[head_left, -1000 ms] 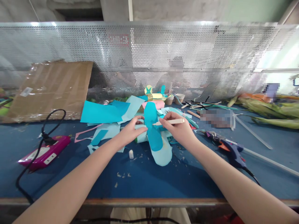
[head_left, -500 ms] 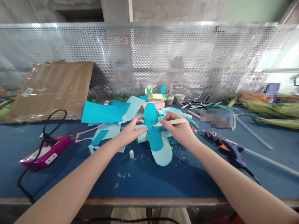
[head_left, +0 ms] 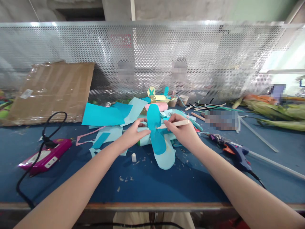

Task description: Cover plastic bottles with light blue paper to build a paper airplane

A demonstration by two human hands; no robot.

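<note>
In front of me is a model plane made of paper, with a bright blue, round-ended strip (head_left: 156,127) lying across a pale blue body. A wider pale blue rounded piece (head_left: 166,159) shows beneath the strip's near end. My left hand (head_left: 135,133) is closed on the model's left side, thumb towards me and fingers beyond. In my right hand (head_left: 179,127) is a pale marker pen (head_left: 183,122), pinched with its tip at the middle of the blue strip. A small white cap (head_left: 133,157) stands on the table nearby.
Blue paper sheets (head_left: 102,114) and offcuts lie to the left, before a cardboard sheet (head_left: 52,92). A magenta power strip (head_left: 46,156) with a black cable sits at left. At right are a glue gun (head_left: 238,156), glue sticks (head_left: 258,133) and corn husks (head_left: 274,109).
The pen has tilted slightly and my right fingers have shifted a little on it, its tip staying near the strip's middle. My left hand keeps its hold.
</note>
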